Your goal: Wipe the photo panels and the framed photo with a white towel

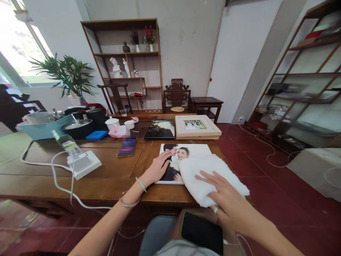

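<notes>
A large photo panel (199, 149) with a couple's portrait lies face up near the table's front edge. My left hand (160, 166) rests flat on its left part, fingers stretched out, a pale bracelet at the wrist. Over the panel's lower right corner lies a fluffy white cloth (226, 170), which hangs past the table edge. My right hand (221, 188) holds this cloth from above, with the fingers spread over it and a ringed finger at its near edge. The cloth hides part of the portrait.
Behind the panel lie a dark photo panel (160, 128) and a light wooden frame (218, 134). A phone (127, 145), a white box (86, 165) with cables, pots and a blue bin (39, 129) stand left. Another phone (202, 231) lies on my lap.
</notes>
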Action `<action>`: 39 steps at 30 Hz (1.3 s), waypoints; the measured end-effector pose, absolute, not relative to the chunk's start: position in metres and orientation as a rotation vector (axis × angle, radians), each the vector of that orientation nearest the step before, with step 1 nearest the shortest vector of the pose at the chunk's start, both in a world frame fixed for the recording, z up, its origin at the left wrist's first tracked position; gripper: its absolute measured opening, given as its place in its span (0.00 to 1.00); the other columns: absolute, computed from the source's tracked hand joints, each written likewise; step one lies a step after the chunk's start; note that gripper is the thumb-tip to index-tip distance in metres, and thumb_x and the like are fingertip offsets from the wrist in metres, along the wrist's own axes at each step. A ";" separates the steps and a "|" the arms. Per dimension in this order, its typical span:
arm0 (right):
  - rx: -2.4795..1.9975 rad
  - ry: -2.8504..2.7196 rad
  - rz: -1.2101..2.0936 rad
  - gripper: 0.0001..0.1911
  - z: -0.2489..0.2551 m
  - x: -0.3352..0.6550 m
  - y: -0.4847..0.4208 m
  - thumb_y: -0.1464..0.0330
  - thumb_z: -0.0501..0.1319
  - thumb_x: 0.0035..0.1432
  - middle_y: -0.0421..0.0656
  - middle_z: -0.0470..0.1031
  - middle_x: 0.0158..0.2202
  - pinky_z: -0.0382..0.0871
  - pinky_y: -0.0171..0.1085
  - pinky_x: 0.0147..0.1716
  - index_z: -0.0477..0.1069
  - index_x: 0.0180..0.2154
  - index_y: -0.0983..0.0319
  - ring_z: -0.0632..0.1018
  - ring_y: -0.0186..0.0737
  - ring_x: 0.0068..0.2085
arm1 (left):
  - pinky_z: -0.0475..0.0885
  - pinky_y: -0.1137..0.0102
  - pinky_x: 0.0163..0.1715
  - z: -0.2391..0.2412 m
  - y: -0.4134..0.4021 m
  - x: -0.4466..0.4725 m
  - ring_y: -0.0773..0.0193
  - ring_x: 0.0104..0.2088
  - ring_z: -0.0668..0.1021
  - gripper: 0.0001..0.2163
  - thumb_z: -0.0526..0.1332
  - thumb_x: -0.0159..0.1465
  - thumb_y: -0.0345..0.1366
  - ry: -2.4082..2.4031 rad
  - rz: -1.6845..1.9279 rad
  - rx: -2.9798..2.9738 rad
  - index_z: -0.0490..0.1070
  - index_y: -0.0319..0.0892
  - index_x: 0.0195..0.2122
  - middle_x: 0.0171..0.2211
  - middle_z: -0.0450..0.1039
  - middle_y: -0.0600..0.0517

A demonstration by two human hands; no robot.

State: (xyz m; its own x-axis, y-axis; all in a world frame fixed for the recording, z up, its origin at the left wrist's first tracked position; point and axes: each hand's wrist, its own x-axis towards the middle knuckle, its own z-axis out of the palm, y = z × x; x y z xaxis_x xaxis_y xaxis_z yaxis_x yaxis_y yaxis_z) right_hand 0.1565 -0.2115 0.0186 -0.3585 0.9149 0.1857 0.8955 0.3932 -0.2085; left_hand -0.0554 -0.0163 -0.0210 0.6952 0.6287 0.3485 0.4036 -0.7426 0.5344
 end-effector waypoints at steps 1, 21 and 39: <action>-1.592 -2.386 0.110 0.16 0.020 0.158 -0.208 0.79 0.52 0.45 0.45 0.60 0.61 0.46 0.54 0.61 0.73 0.33 0.61 0.55 0.47 0.63 | 0.55 0.55 0.61 -0.021 -0.016 -0.055 0.57 0.62 0.60 0.19 0.47 0.65 0.32 0.801 0.731 2.485 0.63 0.41 0.56 0.60 0.61 0.45; -1.655 -2.303 -0.040 0.19 0.015 0.170 -0.112 0.77 0.52 0.49 0.54 0.69 0.53 0.52 0.53 0.56 0.73 0.42 0.65 0.62 0.51 0.59 | 0.55 0.57 0.61 -0.021 -0.015 -0.056 0.59 0.62 0.60 0.19 0.48 0.66 0.32 0.794 0.726 2.495 0.62 0.41 0.57 0.60 0.60 0.45; -1.623 -2.389 0.009 0.20 0.025 0.162 -0.097 0.77 0.53 0.48 0.53 0.69 0.52 0.56 0.49 0.55 0.73 0.43 0.64 0.63 0.50 0.58 | 0.55 0.57 0.61 -0.026 -0.013 -0.057 0.60 0.62 0.60 0.18 0.48 0.66 0.32 0.763 0.760 2.529 0.61 0.42 0.57 0.60 0.60 0.45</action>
State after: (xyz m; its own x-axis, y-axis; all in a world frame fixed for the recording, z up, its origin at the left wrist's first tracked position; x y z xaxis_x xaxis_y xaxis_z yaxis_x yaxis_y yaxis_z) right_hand 0.1620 -0.0968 0.0253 -0.3463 0.9157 0.2039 0.9141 0.3783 -0.1463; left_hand -0.0569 -0.0132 -0.0256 0.7046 0.5973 0.3830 0.3856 -0.7754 0.5000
